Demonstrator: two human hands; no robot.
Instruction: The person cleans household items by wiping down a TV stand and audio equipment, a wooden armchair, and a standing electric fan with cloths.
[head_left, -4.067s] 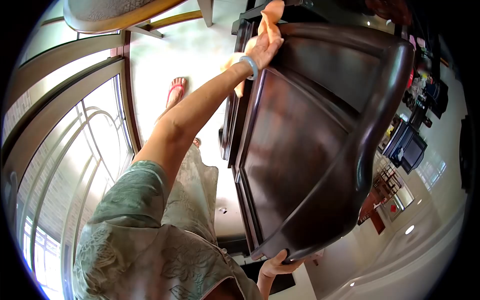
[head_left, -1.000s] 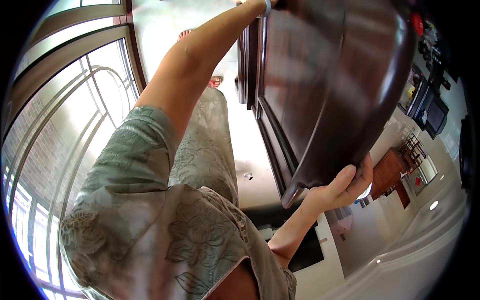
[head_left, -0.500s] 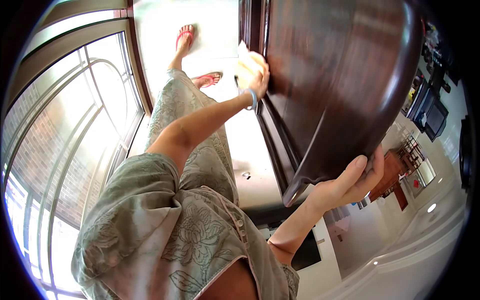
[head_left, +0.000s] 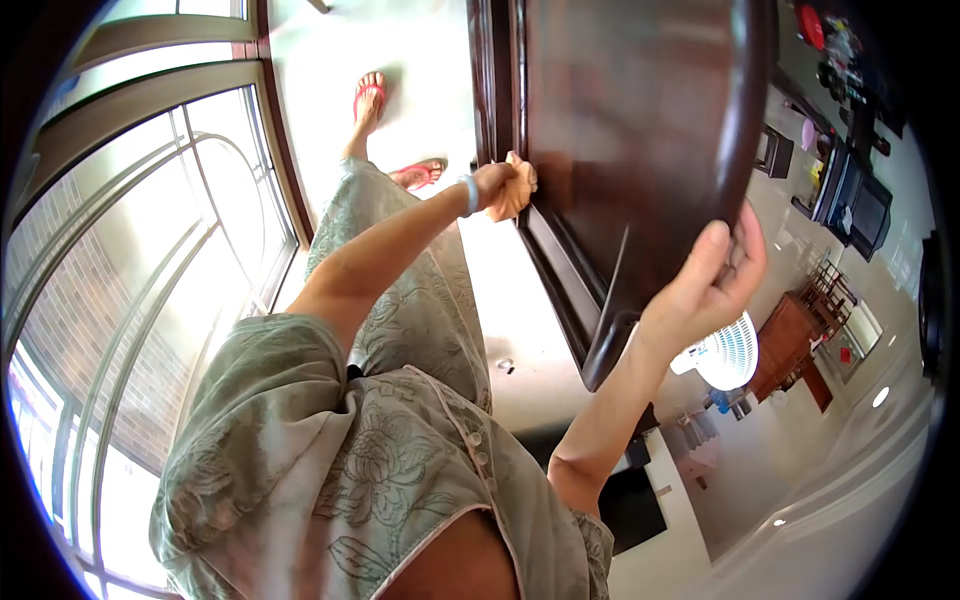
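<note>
A tall dark wooden panel (head_left: 640,130) with a rounded, glossy edge stands in front of me and to my right. My left hand (head_left: 497,187), with a pale band at the wrist, is closed around a tan cloth (head_left: 518,198). It presses this cloth against the framed side of the panel, low down. My right hand (head_left: 705,275) grips the panel's curved rim, thumb on the near face and fingers bent around behind. The far side of the panel is hidden.
A large barred window (head_left: 150,270) runs along my left. Beyond the panel are a white fan (head_left: 725,352), a wooden table (head_left: 785,345) with chairs, and a dark screen-like object (head_left: 868,215). My feet in red flip-flops (head_left: 370,95) stand on the pale floor (head_left: 420,60).
My left hand has shifted slightly down and left in view, the cloth now bunched under it. The panel's rim appears further left, and the white fan has come into view.
</note>
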